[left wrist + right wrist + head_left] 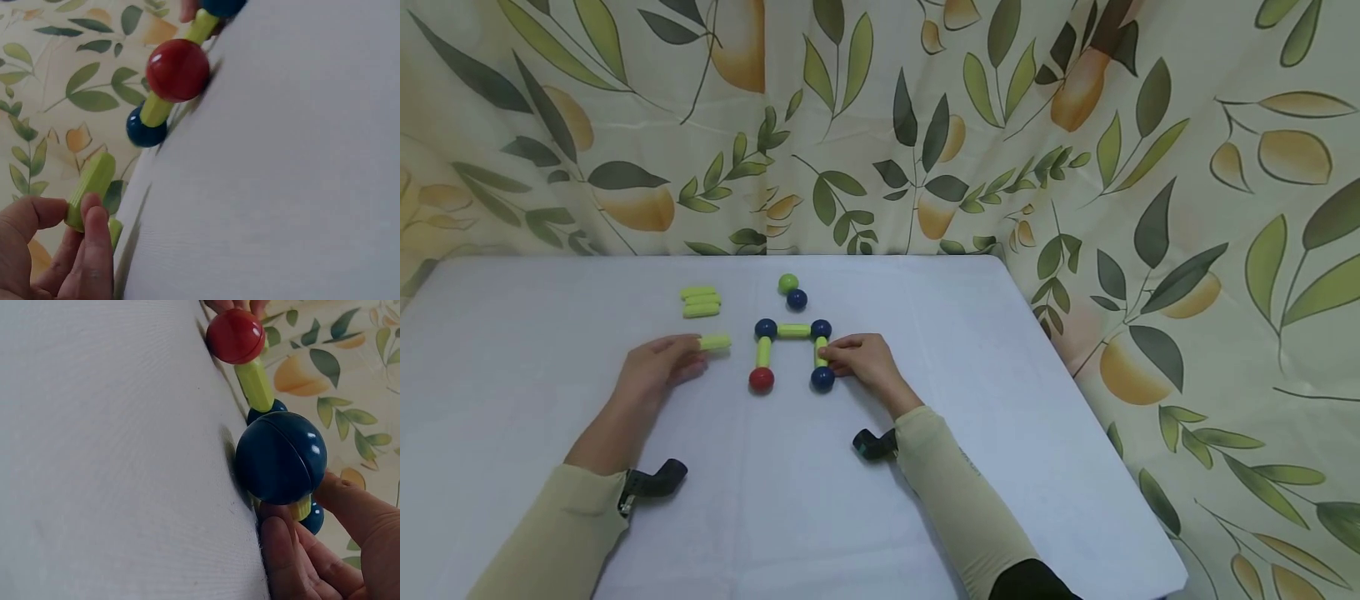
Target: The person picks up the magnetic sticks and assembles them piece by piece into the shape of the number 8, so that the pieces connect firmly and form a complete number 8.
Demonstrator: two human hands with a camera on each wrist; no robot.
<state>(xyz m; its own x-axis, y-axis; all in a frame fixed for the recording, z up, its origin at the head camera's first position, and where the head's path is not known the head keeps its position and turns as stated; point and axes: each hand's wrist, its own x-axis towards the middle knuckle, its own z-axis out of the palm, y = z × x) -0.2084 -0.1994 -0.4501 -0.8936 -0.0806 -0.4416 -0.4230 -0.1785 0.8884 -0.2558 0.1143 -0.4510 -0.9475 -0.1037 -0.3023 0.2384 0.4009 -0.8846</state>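
Observation:
My left hand pinches a yellow-green toy building rod between thumb and fingers, left of a three-sided frame of rods and balls. That frame has a top rod between two dark blue balls, a left rod ending in a red ball, and a right rod ending in a dark blue ball. With thumb and fingers, my right hand grips the right rod just above its lower ball. In the left wrist view, the pinched rod stands apart from the frame.
Several loose yellow-green rods lie side by side at the back left. A green ball and a dark blue ball sit behind the frame. A white cloth covers the table; a leaf-patterned curtain hangs behind it.

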